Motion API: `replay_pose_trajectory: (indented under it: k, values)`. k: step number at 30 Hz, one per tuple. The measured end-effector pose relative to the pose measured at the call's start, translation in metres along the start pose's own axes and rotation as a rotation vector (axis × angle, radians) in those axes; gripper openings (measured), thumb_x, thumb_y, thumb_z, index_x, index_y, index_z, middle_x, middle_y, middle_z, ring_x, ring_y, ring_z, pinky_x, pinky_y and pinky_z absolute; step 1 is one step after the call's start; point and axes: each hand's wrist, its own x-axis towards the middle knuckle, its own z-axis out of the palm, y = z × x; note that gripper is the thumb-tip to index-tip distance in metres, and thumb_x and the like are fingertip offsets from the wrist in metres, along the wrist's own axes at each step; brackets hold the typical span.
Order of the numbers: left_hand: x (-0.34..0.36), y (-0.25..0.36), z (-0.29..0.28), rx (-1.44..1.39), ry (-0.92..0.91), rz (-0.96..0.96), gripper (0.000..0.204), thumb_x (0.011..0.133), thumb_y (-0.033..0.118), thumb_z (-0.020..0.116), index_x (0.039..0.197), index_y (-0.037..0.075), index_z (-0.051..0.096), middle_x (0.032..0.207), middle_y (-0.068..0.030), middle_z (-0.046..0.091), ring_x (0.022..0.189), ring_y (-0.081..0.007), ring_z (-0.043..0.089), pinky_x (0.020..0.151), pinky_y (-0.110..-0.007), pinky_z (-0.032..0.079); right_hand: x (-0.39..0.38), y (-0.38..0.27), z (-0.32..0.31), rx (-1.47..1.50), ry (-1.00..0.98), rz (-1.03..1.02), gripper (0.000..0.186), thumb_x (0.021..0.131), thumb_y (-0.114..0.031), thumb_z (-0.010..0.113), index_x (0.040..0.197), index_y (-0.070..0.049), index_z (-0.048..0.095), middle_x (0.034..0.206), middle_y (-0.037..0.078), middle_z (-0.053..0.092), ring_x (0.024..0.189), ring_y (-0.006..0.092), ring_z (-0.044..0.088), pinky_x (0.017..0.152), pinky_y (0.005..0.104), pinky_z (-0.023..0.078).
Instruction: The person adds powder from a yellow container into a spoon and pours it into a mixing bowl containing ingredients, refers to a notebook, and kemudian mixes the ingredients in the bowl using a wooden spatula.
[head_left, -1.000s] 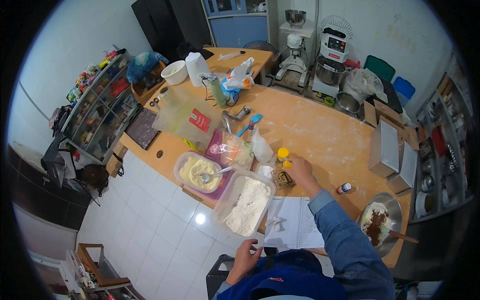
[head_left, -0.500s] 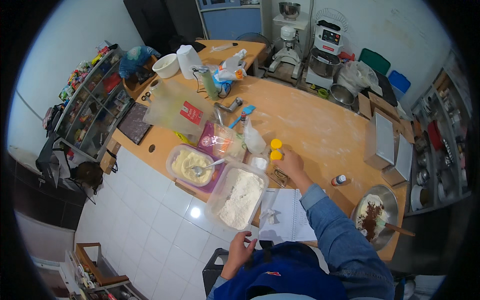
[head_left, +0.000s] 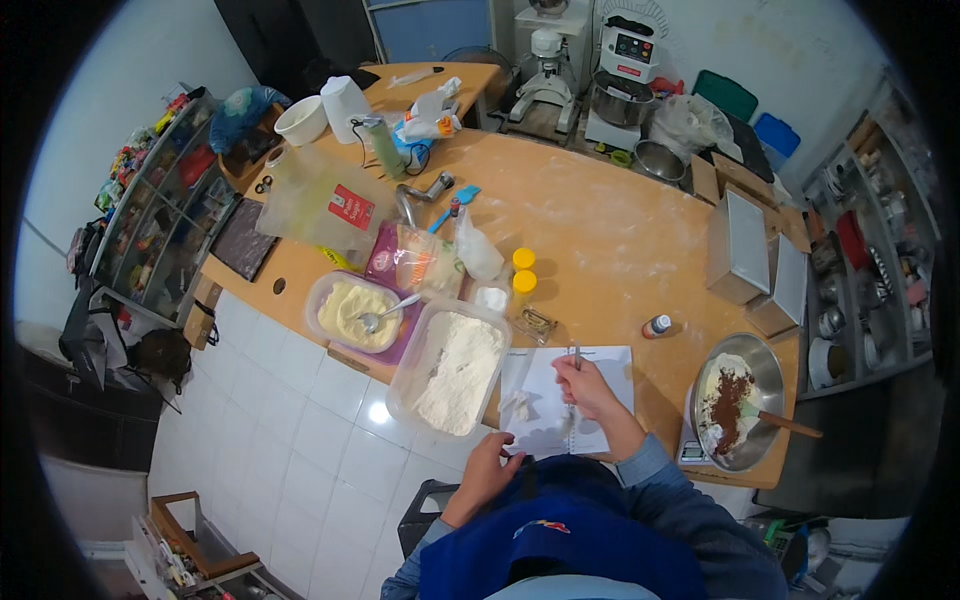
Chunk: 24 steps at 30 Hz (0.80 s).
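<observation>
My right hand (head_left: 592, 390) is closed around a pen (head_left: 577, 357), above an open spiral notebook (head_left: 605, 365). My left hand (head_left: 487, 470) is at the notebook's lower left corner, fingers apart and holding nothing. A crumpled white scrap (head_left: 519, 405) lies on the left page. Left of the notebook is a clear plastic tub of white flour (head_left: 458, 375). Beyond the notebook stand two yellow-capped jars (head_left: 523, 272), with a small clear packet (head_left: 535, 323) in front of them.
A steel bowl (head_left: 783, 375) with white and brown powder and a spatula (head_left: 785, 423) sits on a scale at right. A small dark bottle (head_left: 657, 326) stands nearby. At left, a tub of pale yellow spread (head_left: 350, 305) holds a spoon. Metal tins (head_left: 738, 250) stand far right.
My right hand has come back from the yellow-capped jars to the notebook and now holds a pen. My left hand has shifted slightly toward the notebook. The view has shifted a little.
</observation>
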Motion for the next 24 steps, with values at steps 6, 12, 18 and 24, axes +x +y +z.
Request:
replay_pose_trajectory:
  k: [6, 12, 18, 24]
  values:
    - [-0.003, 0.000, 0.004, 0.093, -0.144, -0.012, 0.033, 0.071, 0.020, 0.063, 0.095, 0.000, 0.052, 0.091, -0.0164, 0.055, 0.074, -0.0267, 0.057, 0.064, -0.035, 0.046, 0.005, -0.019, 0.101, 0.419, 0.009, -0.397, 0.025, 0.083, -0.026, 0.049, 0.080, -0.002, 0.056, 0.074, 0.004, 0.054, 0.059, 0.0111, 0.050, 0.058, 0.0247, 0.043]
    - [-0.014, 0.003, 0.006, 0.088, -0.171, -0.064, 0.038, 0.070, 0.022, 0.064, 0.096, -0.003, 0.052, 0.094, -0.0182, 0.054, 0.076, -0.0284, 0.058, 0.065, -0.034, 0.047, 0.033, 0.023, 0.122, -0.097, 0.215, -0.679, 0.025, 0.082, -0.023, 0.050, 0.090, 0.000, 0.056, 0.087, 0.014, 0.054, 0.083, 0.0241, 0.053, 0.072, 0.0315, 0.043]
    - [-0.020, -0.010, 0.010, 0.121, -0.169, -0.077, 0.037, 0.069, 0.020, 0.065, 0.094, -0.004, 0.053, 0.091, -0.0190, 0.055, 0.074, -0.0275, 0.059, 0.064, -0.034, 0.047, -0.012, 0.038, 0.079, -0.202, 0.211, -0.630, 0.050, 0.072, -0.020, 0.064, 0.113, -0.003, 0.044, 0.107, 0.013, 0.042, 0.094, 0.0226, 0.049, 0.076, 0.0315, 0.043]
    - [-0.002, 0.020, 0.026, 0.167, -0.247, 0.074, 0.034, 0.069, 0.019, 0.065, 0.093, -0.002, 0.053, 0.090, -0.0180, 0.055, 0.071, -0.0273, 0.058, 0.062, -0.034, 0.047, -0.089, 0.029, -0.034, -0.172, 0.358, -0.813, 0.040, 0.067, -0.005, 0.066, 0.103, -0.004, 0.049, 0.102, 0.008, 0.046, 0.082, 0.0152, 0.051, 0.068, 0.0269, 0.044]
